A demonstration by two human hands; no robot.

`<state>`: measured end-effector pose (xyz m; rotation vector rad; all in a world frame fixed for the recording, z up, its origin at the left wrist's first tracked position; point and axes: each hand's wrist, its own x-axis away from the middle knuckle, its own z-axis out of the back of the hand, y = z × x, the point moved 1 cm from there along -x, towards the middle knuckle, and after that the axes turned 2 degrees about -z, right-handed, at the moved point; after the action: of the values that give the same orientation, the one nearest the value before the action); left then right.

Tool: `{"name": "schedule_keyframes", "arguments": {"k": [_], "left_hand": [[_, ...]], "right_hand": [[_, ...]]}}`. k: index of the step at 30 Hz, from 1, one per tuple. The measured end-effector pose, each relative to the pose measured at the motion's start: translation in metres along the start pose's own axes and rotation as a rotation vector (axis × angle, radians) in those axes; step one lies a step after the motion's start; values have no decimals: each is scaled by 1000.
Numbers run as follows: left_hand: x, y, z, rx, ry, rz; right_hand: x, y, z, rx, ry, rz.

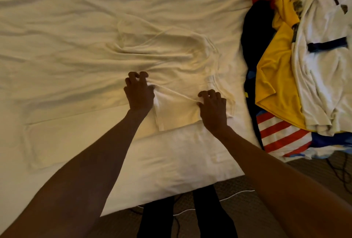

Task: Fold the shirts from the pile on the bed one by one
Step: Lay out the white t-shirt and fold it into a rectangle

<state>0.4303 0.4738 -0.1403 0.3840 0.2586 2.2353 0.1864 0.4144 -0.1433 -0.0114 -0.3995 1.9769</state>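
A white shirt (171,53) lies spread and wrinkled on the bed, its near part bunched between my hands. My left hand (139,93) pinches a fold of its cloth with curled fingers. My right hand (213,106) pinches the same fold about a forearm's width to the right. The fabric is drawn taut between them. The pile of shirts (297,62) sits at the right edge of the bed, with yellow, white, dark blue, red and striped pieces.
The bed (57,28) carries a creased cream sheet that runs left and far. Its near edge (171,180) drops to a patterned carpet (238,218), where my legs in dark trousers stand and thin cables lie.
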Motion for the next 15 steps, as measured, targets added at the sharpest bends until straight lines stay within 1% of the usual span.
{"name": "schedule_keyframes", "arguments": {"k": [2,3,4,6,9,12,14,15], "left_hand": [[16,16,-1,-64,108,-192],[26,24,-6,-44,122,-284],[35,32,-13,-15,108,-362],[53,38,-34,15,12,-461],[62,16,-58,-30,-89,-497],[53,-15,-64,-157,-146,-534],[46,-32,-58,-184,-149,-527],[45,-40,-55,-187,-145,-512]], "right_hand": [[9,-17,-1,-40,86,44],[13,-25,-3,-62,102,69],[17,-32,-9,-81,93,86],[25,-39,-26,-106,23,72],[33,-32,-50,-76,-62,19],[34,-11,-60,11,-67,71],[34,-1,-58,29,-63,98],[35,3,-56,32,-64,81]]}}
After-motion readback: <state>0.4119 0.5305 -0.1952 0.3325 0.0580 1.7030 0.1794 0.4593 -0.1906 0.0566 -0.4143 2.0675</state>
